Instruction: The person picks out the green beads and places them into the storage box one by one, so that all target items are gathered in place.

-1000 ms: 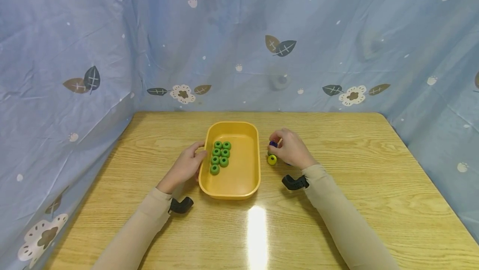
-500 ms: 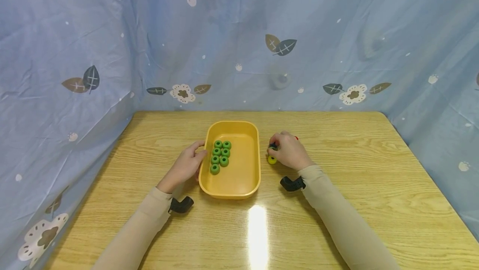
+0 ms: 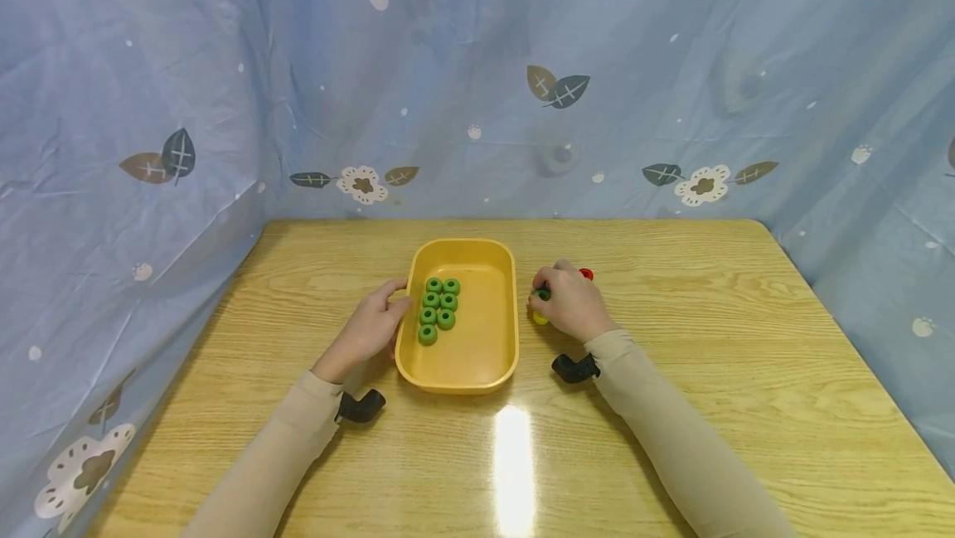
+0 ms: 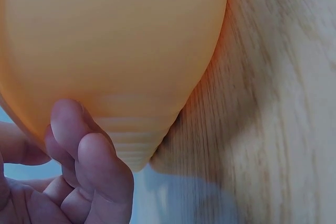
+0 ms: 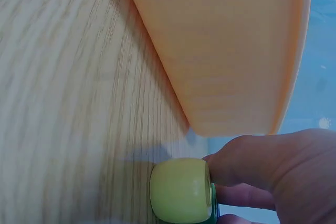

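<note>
A yellow plastic tray (image 3: 477,387) stands on the table with several green beads (image 3: 445,319) grouped along its left side. My left hand (image 3: 370,329) holds the tray's left rim, fingers against the outer wall (image 4: 115,40) in the left wrist view. To the right of the tray, my right hand (image 3: 572,302) pinches a green bead (image 3: 543,295) between thumb and fingers. A yellow bead (image 5: 179,190) sits right beside it, hiding most of the green one in the right wrist view. Just beyond the knuckles shows a red bead (image 3: 587,273), partly covered by the hand.
The wooden table (image 3: 671,314) runs back to a blue patterned curtain (image 3: 477,90), which also hangs at both sides. Black wrist mounts (image 3: 575,368) stick out from the beige sleeves. The tray's right wall stands close to the right hand.
My right hand has shifted slightly toward me and left, off a dark blue bead and onto the green one. The red bead has come into view behind it. The left hand stays on the tray.
</note>
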